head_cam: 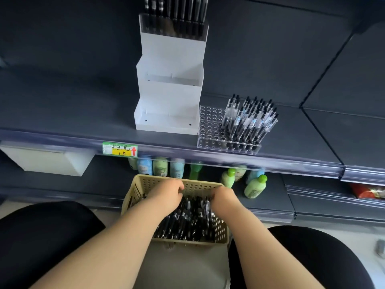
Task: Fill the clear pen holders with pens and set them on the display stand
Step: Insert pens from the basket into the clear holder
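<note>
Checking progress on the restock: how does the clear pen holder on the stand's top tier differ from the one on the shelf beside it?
The top-tier holder sits on the white display stand; the shelf holder rests on the shelf by the stand's base. The top-tier holder has pens across its width; the shelf holder has pens only in its right part, its left holes empty. Both are clear.

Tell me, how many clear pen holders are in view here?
2 clear pen holders. One sits on the top step of the white display stand; the other, partly filled, stands on the shelf just right of it. More may be hidden.
</note>
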